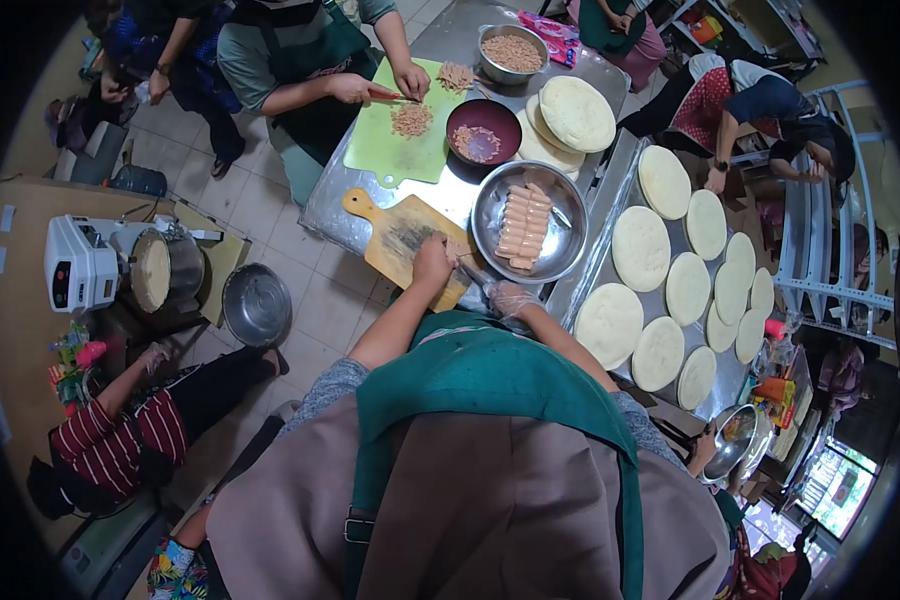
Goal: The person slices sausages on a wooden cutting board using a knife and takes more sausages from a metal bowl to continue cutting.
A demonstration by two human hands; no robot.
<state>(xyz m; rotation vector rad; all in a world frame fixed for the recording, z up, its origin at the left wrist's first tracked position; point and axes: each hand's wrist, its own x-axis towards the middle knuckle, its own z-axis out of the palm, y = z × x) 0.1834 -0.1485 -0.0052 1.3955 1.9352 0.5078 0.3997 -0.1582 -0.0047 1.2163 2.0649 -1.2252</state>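
My left hand (pixel 432 262) is bare and presses its closed fingers on a pinkish sausage (pixel 457 247) at the edge of the wooden cutting board (pixel 395 237). In my right hand (pixel 513 300), which wears a clear plastic glove, is a knife (pixel 477 274); its blade points toward the sausage and my left fingers. The handle is mostly hidden by the hand. Just beyond the board stands a steel bowl (pixel 568 253), where several whole sausages (pixel 523 226) lie in rows.
Across the table a person in an apron cuts sausage on a green board (pixel 375 150). Near it stand a dark red bowl (pixel 458 115) and a pot of chopped pieces (pixel 511 52). Several round flat breads (pixel 609 327) cover the table at right. A mixer (pixel 82 262) stands at left.
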